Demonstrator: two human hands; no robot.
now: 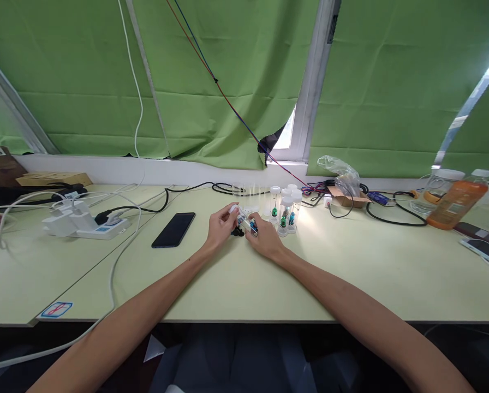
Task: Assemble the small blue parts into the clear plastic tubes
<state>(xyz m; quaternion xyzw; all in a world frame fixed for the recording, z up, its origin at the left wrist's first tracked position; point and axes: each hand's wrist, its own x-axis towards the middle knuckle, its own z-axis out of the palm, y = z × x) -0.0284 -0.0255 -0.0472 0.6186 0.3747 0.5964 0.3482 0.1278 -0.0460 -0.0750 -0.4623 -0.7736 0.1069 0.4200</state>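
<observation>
Between both hands a clear capped vial (243, 219) lies tilted, with something small and blue near its lower right end. My left hand (221, 226) is closed on the white-cap end, thumb on top. My right hand (266, 237) grips the other end with its fingers closed. Small black pieces (238, 232) lie on the table just under the hands. Right of the hands several upright vials (283, 220) with white caps stand in a cluster, holding green and blue items. Behind the hands are clear, uncapped-looking containers (251, 197), hard to make out.
A black phone (173, 230) lies left of my hands on the table (236, 284). Further left, a white power strip (103, 229) sits among chargers and cables. To the right are a small cardboard box (343, 197) with a plastic bag, an orange bottle (457, 202) and black cables.
</observation>
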